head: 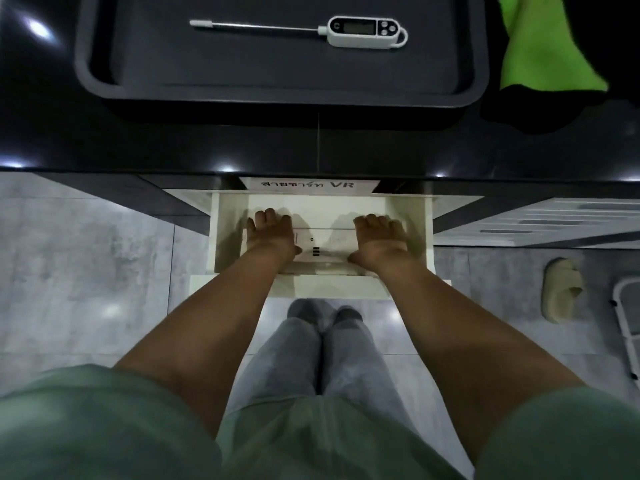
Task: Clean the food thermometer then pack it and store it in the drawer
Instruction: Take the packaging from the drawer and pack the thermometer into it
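Head view: both hands reach into the open drawer (322, 202), left hand (272, 233) and right hand (379, 237) gripping the ends of a white box (322, 249), probably the packaging. Food thermometer (360, 31) lies on the far dark tray (104, 74), green cloth (543, 53) at its right.

White thermometer (363, 31), dark grey tray (104, 84), green cloth (547, 60), cream drawer (228, 230).

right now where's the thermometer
In the head view it lies flat at the top centre, the thermometer on the dark tray on the counter, left of the green cloth, untouched.
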The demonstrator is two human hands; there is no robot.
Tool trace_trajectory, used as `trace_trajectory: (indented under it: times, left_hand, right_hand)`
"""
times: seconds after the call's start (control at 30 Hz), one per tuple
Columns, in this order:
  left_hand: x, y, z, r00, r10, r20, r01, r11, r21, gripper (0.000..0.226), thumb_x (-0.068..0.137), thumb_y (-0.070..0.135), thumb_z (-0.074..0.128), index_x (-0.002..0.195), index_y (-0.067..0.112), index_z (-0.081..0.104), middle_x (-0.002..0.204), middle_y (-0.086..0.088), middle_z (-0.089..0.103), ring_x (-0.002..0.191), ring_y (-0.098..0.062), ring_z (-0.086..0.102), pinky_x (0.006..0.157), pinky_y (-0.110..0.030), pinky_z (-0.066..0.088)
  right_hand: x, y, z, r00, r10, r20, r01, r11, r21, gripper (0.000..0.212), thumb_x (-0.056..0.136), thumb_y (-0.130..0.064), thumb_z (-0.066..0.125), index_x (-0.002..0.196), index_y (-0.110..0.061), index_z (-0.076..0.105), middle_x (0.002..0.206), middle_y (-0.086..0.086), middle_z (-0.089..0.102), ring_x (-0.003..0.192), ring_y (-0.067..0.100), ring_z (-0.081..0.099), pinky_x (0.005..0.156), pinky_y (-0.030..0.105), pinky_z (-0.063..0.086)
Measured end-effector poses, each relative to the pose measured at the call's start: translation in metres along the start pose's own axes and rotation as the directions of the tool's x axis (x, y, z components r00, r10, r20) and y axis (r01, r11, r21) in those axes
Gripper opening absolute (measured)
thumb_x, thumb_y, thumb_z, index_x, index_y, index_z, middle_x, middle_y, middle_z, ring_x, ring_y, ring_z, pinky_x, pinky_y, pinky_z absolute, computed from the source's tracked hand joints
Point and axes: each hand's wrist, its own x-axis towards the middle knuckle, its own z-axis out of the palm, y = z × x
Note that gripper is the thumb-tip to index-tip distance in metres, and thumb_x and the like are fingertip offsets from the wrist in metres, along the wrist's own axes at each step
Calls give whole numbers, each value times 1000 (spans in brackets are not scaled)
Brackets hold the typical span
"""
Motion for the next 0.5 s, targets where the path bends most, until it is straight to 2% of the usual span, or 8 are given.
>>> trace_trajectory:
  times: [0.13,0.27,0.4,0.5]
  left_hand:
    - [6,2,4,1000,29,2,-29,998,55,71,88,53,57,144,18,33,149,-12,29,137,-33,24,115,-46,17]
    - [2,-1,5,994,109,0,-109,994,3,58,91,56,49,136,20,44,141,-8,46,131,-32,39,109,-45,27]
    - [-24,-5,-5,983,138,-121,-146,987,-63,48,92,55,46,125,20,51,126,-7,58,122,-29,50,106,-42,29]
    - [-55,-7,-19,959,142,-244,-174,978,-115,42,94,53,47,117,20,54,116,-7,65,115,-28,55,106,-41,31]
  right_hand:
    - [7,-2,4,1000,1,23,0,998,-56,65,81,-42,65,137,-15,42,140,9,43,132,29,34,110,46,25]
    - [0,1,5,999,-17,35,20,996,-90,49,88,-40,56,132,-19,50,136,9,45,130,29,35,109,48,26]
    - [-25,9,-8,996,-66,-63,62,996,-62,44,93,-38,51,132,-18,45,134,9,47,127,29,38,106,43,27]
    - [-52,14,-28,984,-84,-154,83,996,-17,41,94,-39,50,129,-17,47,130,8,53,122,29,46,100,41,34]
